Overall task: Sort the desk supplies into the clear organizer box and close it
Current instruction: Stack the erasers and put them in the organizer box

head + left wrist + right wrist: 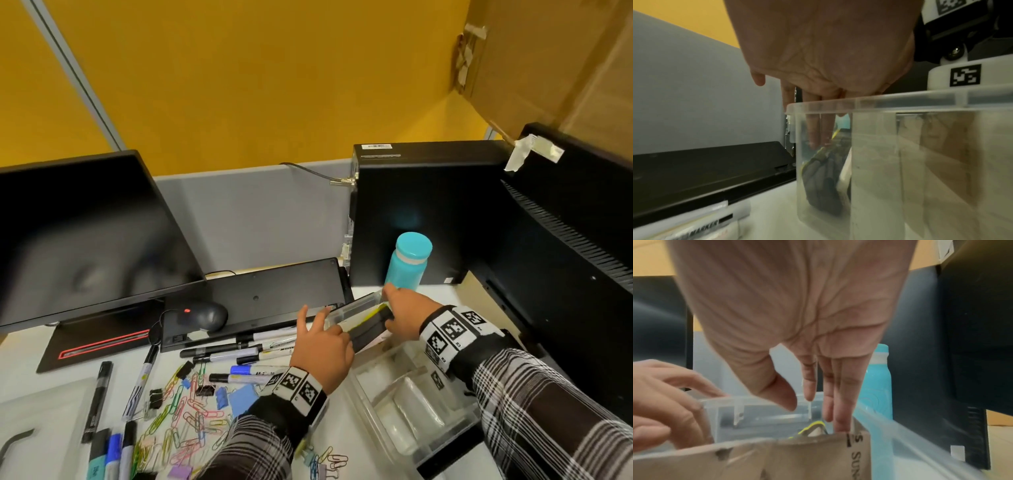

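Note:
The clear organizer box (445,445) stands open at the lower right, its compartments divided by clear walls. A black item with a yellow stripe (368,327) sits tilted at the box's far end. My left hand (322,346) reaches in from the left, fingers pointing straight down onto the item (822,181) behind the box wall (900,104). My right hand (404,315) comes from the right with straight fingers (840,410) dipping into the same compartment beside the item (813,428), thumb held apart. A cardboard piece (797,456) stands inside the box (910,434).
Markers (246,353), coloured paper clips (185,421), binder clips and blue sticky notes (241,399) are strewn left of the box. A clear lid (44,411) lies at lower left. A teal bottle (409,263), computer tower (428,212), keyboard (267,294), mouse (202,317) and monitor (82,233) stand behind.

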